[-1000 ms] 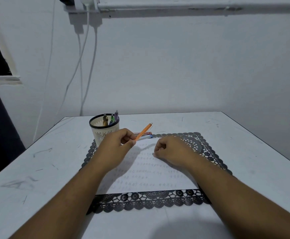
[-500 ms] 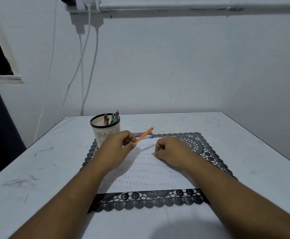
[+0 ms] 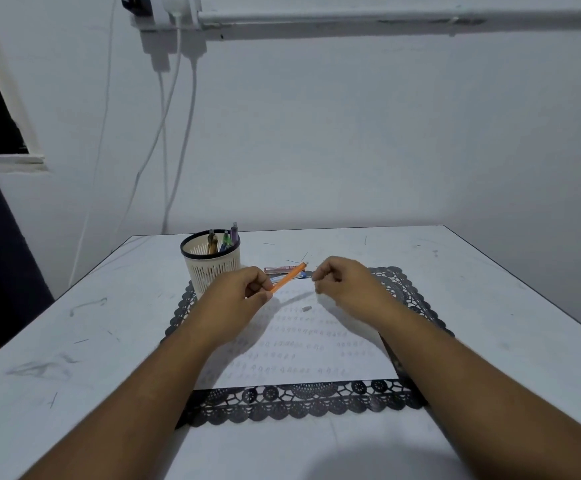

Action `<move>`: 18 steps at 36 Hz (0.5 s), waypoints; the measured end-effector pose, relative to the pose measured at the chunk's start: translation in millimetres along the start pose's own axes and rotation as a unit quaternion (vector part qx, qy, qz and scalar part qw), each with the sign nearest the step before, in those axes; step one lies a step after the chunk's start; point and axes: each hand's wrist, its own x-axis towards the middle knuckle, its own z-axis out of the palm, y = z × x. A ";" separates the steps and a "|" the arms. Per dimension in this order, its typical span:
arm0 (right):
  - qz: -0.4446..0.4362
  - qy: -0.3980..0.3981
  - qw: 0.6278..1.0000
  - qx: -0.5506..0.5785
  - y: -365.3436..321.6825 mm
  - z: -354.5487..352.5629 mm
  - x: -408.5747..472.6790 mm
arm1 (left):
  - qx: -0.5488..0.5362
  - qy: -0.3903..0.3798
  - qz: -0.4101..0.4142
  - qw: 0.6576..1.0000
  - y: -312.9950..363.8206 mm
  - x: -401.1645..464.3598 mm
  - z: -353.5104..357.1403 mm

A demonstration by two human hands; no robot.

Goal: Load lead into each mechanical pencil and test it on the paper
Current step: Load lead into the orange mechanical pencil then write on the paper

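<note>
So the left hand [image 3: 237, 296] is pinching the orange pencil [image 3: 288, 277] down at its near end, fingers curled round the barrel; the pencil slants up and away to the right, so its far end sticks out past the far edge of the paper [image 3: 299, 344], right above the little lead boxes [image 3: 284, 270] lying flat on the table [image 3: 74, 358]; the right hand [image 3: 342, 284] is raised just to the right of that far end, fingers curled in with the tips brought together like it's holding something tiny; can't tell if there's actually a lead in there, way too small to see; my guess is this is the loading step, with the open back end of the pencil pointed at the right hand; so the whole thing comes down to that far tip and the right fingertips [image 3: 316, 277], which are just beside each other but not touching; the pencil's long axis runs near-left to far-right, and the right hand is the closer one to the open end, so it'd be the one to feed lead in along that line; there's a small grey bit [image 3: 306, 309] lying on the paper below the hands, maybe the pencil's cap or eraser, can't say for sure; the paper has rows of small test marks on it; more pencils [image 3: 225, 237] stand in the white cup [image 3: 213, 268] at far left, on the corner of the black lace mat [image 3: 299, 403].
</note>
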 end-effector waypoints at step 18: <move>-0.027 0.064 0.956 0.285 -19.1 3.2 -6.0 | 0.009 -0.001 0.010 1.000 7.8 -0.5 -1.0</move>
